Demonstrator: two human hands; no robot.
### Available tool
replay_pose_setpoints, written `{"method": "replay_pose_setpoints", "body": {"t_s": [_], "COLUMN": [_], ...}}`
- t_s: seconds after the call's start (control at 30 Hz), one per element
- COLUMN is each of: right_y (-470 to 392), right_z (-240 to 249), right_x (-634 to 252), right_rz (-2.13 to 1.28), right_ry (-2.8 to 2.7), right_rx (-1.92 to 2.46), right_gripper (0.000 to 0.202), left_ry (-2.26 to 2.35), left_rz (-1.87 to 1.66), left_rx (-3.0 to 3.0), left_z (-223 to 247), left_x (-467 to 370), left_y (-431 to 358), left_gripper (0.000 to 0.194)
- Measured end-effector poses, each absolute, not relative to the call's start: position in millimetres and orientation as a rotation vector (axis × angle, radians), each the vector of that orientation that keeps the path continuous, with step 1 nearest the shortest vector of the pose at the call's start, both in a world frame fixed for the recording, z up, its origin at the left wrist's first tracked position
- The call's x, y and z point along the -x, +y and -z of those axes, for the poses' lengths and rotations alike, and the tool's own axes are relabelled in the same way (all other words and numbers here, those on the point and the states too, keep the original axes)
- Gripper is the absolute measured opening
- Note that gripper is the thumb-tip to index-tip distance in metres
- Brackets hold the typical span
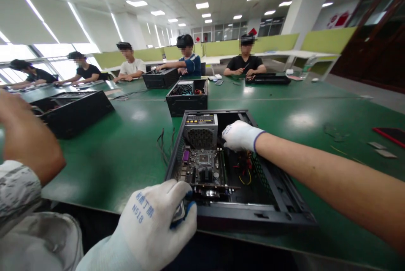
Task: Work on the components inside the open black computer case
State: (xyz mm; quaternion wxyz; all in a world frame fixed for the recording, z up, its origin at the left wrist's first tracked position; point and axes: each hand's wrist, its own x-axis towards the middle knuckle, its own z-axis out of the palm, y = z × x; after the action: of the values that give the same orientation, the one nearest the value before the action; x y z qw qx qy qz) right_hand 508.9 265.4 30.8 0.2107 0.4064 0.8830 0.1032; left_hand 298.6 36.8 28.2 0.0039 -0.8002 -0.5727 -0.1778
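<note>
An open black computer case (265, 214) lies on its side in front of me. Inside it are a grey power supply (201, 136) and a motherboard (204, 160) with a purple port, its square processor socket uncovered. My left hand (155, 216), in a white glove, is at the near left corner of the case. Its thumb and fingers close on a small silver-edged object, mostly hidden. My right hand (236, 136), also gloved, reaches into the case right of the power supply, fingers curled. What they grip is hidden. Red, black and yellow cables (245, 169) hang just below it.
Another open case (187, 98) with a fan stands behind mine, and a long black case (74, 112) is to the left. A person's bare arm (30, 136) is close on my left. Several people work across the green table (136, 153). A red-edged dark object (390, 136) lies at right.
</note>
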Motion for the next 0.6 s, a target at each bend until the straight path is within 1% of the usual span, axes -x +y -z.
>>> {"method": "replay_pose_setpoints", "body": {"t_s": [0.2, 0.3, 0.37, 0.47, 0.6], "right_y": [261.3, 257.4, 253.5, 244.7, 232.9], "right_z": [-31.6, -38.2, -42.2, -44.7, -41.7], "right_x": [-511.3, -514.6, -521.5, -538.1, -557.8], "right_rz": [-0.257, -0.249, -0.221, -0.120, 0.021], "right_ry": [2.466, 2.510, 2.598, 2.801, 3.017], "right_rx": [-1.049, -1.051, -1.081, -1.165, -1.253], "right_gripper": [0.034, 0.035, 0.040, 0.046, 0.043], "left_ry": [-1.776, -1.795, -1.798, -1.821, -1.808], "left_rz": [0.501, 0.450, 0.411, 0.277, -0.015], "left_rx": [2.556, 2.606, 2.643, 2.677, 2.672], "left_z": [-45.1, -56.4, -60.0, -59.4, -54.0], "left_x": [-304.8, -310.7, -313.7, -318.5, -332.6], "left_y": [48.6, 71.0, 91.4, 123.1, 158.3], "left_gripper": [0.018, 0.022, 0.025, 0.028, 0.035]}}
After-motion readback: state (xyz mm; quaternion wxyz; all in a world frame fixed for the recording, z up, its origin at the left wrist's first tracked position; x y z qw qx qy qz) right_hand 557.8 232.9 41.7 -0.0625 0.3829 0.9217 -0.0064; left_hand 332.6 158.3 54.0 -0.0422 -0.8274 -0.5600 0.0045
